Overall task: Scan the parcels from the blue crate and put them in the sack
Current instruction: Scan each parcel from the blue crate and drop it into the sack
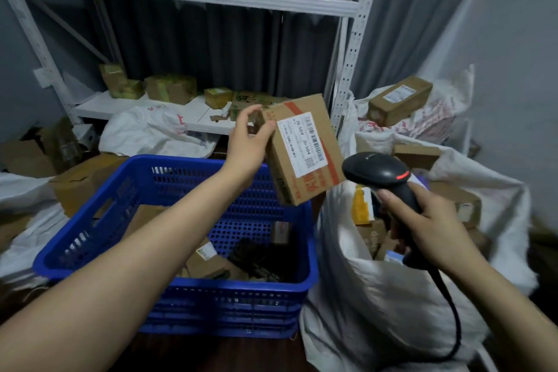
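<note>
Cardboard, plain brown, makes up the box (pixel 302 151) that the left hand (pixel 247 142) holds up in the air above the far right corner of the blue crate (pixel 169 290), thumb and fingers curled round its upper left edge. It hangs tilted, its white label with barcodes (printed "J6-S04") facing the camera. The right hand (pixel 428 229) grips the handle of a black scanner (pixel 383 178), fingers wrapped round it, the head pointing up toward the box; a cable trails down from it. More parcels lie in the crate. Just right of the crate stands a white sack (pixel 377 305), open, with boxes inside.
</note>
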